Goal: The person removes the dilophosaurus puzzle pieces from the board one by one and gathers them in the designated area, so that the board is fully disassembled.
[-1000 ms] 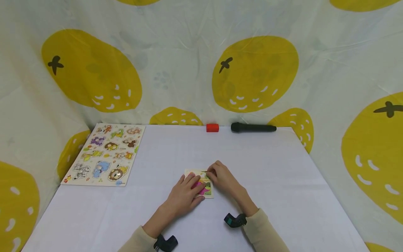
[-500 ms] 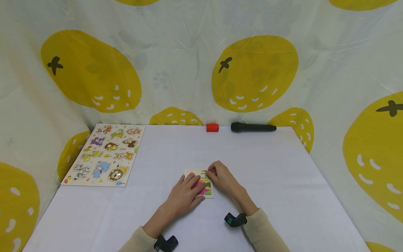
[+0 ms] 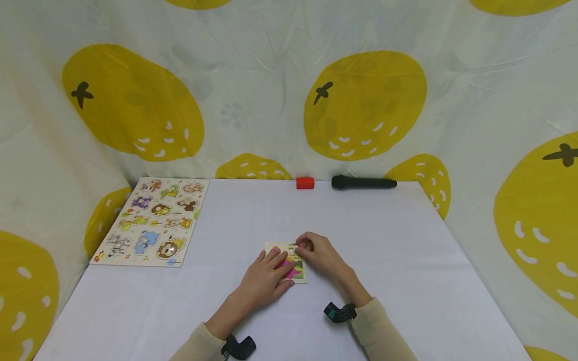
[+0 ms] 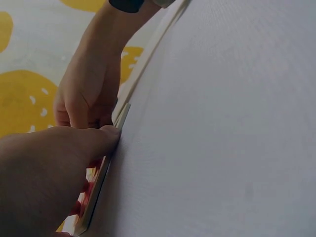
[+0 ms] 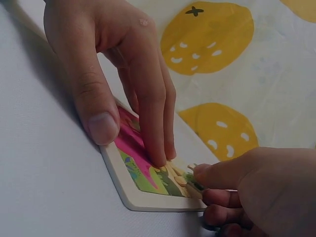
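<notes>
The left hand (image 3: pixel 263 282) lies over the puzzle (image 3: pixel 298 271), fingers fairly straight on its picture, thumb along its rim. The right hand (image 3: pixel 319 253) has thumb and curled fingers together, clamped on the puzzle's far corner; whether a loose piece sits between them is hidden. Around the fingers, what shows of the picture looks filled in, so the work seems well along, though what is left under the left hand cannot be told.
</notes>
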A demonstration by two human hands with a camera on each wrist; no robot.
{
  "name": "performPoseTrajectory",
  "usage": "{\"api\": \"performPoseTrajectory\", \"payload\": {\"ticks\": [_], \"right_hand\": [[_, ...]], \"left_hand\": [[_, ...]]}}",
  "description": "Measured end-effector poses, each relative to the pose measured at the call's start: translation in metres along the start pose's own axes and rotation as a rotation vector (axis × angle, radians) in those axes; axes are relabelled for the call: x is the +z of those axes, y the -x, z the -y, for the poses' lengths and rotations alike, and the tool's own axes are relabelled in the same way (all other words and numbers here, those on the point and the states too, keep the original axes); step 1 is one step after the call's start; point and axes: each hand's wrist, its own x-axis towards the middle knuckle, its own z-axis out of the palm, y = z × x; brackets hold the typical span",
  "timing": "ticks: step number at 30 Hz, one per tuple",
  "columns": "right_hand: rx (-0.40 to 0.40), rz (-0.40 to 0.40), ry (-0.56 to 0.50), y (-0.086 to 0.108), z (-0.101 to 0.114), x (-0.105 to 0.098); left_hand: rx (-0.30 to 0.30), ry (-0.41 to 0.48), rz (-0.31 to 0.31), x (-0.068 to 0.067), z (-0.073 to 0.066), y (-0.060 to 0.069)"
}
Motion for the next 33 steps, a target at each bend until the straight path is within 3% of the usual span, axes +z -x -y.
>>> {"api": "performPoseTrajectory", "payload": {"ticks": [6,12,15,23,33], "right_hand": [[-0.04,0.026,-0.024,0.001,0.001,-0.004],[-0.004,0.013,-0.051,0.0,0.0,-0.004],[0.027,0.007,-0.062,-0.003,-0.002,-0.006],[0.052,-0.028,-0.119,-0.013,-0.007,-0.018],[0.099,-0.105,-0.085,-0.035,-0.022,-0.037]], "left_hand": [[-0.012,0.032,0.019,-0.001,0.001,-0.002],[-0.045,0.091,0.027,-0.007,0.004,0.001],[-0.08,0.107,0.026,-0.011,0.008,0.004],[-0.204,0.118,0.098,-0.017,0.016,0.015],[-0.193,0.135,0.066,-0.011,0.02,0.021]]}}
